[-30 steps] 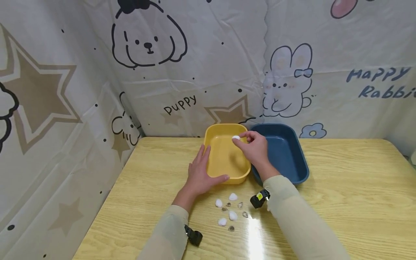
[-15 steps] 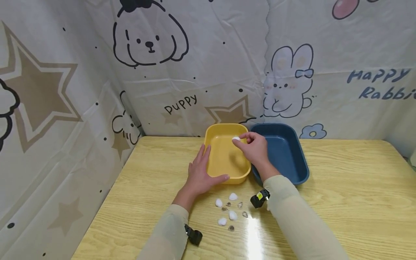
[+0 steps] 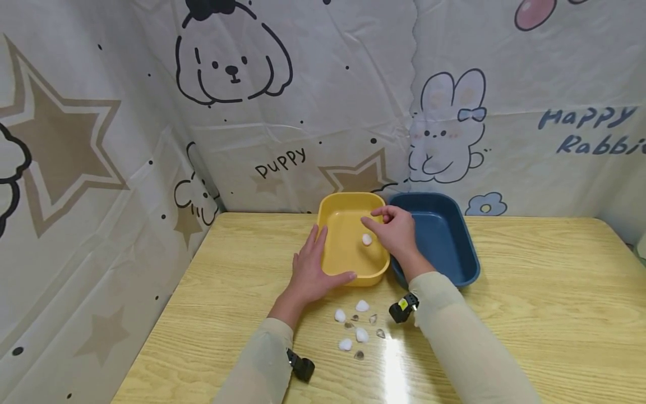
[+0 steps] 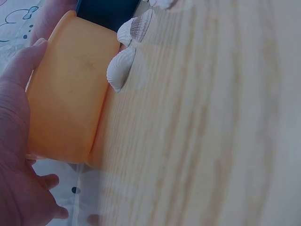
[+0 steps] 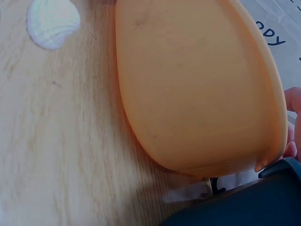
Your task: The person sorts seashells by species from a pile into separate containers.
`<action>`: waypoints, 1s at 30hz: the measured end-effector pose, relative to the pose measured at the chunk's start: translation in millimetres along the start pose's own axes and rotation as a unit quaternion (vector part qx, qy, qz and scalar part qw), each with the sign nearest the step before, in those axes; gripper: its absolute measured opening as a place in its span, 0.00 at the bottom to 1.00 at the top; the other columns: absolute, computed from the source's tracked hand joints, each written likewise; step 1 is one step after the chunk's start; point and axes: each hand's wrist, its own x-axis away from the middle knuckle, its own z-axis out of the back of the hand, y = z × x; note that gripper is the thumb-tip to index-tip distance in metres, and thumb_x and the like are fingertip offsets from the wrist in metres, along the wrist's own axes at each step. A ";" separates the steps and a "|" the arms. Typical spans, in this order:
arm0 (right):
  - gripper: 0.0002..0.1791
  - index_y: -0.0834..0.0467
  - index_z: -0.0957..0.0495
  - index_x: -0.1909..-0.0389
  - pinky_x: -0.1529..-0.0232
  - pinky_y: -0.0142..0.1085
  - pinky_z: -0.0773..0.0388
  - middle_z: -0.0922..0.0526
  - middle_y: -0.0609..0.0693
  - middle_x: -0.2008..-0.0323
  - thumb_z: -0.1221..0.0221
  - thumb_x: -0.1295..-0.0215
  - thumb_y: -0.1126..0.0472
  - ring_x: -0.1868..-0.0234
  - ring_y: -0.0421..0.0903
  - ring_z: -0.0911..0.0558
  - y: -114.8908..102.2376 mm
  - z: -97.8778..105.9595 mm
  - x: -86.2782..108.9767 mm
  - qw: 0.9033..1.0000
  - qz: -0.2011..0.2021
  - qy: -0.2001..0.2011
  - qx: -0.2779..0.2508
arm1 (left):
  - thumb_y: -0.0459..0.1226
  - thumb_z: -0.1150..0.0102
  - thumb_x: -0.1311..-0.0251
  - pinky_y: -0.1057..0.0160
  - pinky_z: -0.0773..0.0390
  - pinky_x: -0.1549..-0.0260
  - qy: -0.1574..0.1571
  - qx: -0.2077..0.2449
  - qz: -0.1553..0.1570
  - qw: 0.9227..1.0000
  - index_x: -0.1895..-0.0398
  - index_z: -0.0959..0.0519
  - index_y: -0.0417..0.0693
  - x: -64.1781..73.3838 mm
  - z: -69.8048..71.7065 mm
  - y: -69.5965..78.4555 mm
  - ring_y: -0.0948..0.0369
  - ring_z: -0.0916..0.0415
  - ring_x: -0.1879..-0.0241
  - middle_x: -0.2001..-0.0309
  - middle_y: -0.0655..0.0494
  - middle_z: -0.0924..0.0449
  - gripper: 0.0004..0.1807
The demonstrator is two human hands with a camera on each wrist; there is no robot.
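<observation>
A white seashell [image 3: 367, 239] shows inside the yellow tray [image 3: 353, 279], just below my right hand [image 3: 397, 231]. The thumb and index finger of that hand are parted over the tray, with nothing between them. My left hand [image 3: 310, 273] steadies the tray, its straight fingers along the left side and its thumb across the front rim. In the left wrist view the thumb [image 4: 28, 61] lies at the rim of the tray. Several white shells [image 3: 361, 335] and small brownish shells [image 3: 359, 355] lie scattered on the table in front of the tray.
A dark blue tray [image 3: 469, 252] stands against the right side of the yellow one, partly behind my right wrist. Both are near the back edge of the wooden table [image 3: 535, 292]. A printed curtain [image 3: 348, 101] hangs right behind them.
The right thumb and index finger have let go of the white shell, which has dropped from between them into the yellow tray. The left hand has stayed in place.
</observation>
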 end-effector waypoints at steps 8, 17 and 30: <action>0.17 0.59 0.16 0.65 0.72 0.35 0.37 0.32 0.51 0.73 0.26 0.44 0.50 0.71 0.48 0.31 -1.3 0.3 0.0 1.000 0.004 -0.002 -0.006 | 0.70 0.32 0.56 0.35 0.61 0.33 0.004 0.000 -0.005 1.000 0.18 0.59 0.61 -0.1 -0.1 -1.8 0.52 0.60 0.23 0.20 0.61 0.67 0.67; 0.16 0.59 0.16 0.65 0.72 0.34 0.38 0.32 0.51 0.73 0.27 0.43 0.51 0.70 0.48 0.31 -1.1 -0.4 -1.3 1.000 -0.006 -0.002 -0.010 | 0.69 0.32 0.56 0.35 0.61 0.32 0.002 -0.005 -0.001 1.000 0.18 0.59 0.62 -0.5 -0.5 -1.0 0.53 0.61 0.23 0.20 0.61 0.68 0.67; 0.17 0.58 0.16 0.62 0.71 0.34 0.35 0.31 0.52 0.71 0.28 0.42 0.50 0.67 0.49 0.30 -14.2 8.5 3.0 0.999 -0.007 -0.007 -0.038 | 0.66 0.29 0.55 0.35 0.61 0.33 0.007 0.002 0.000 1.000 0.18 0.58 0.61 -0.6 -1.1 -0.3 0.51 0.60 0.23 0.20 0.59 0.67 0.66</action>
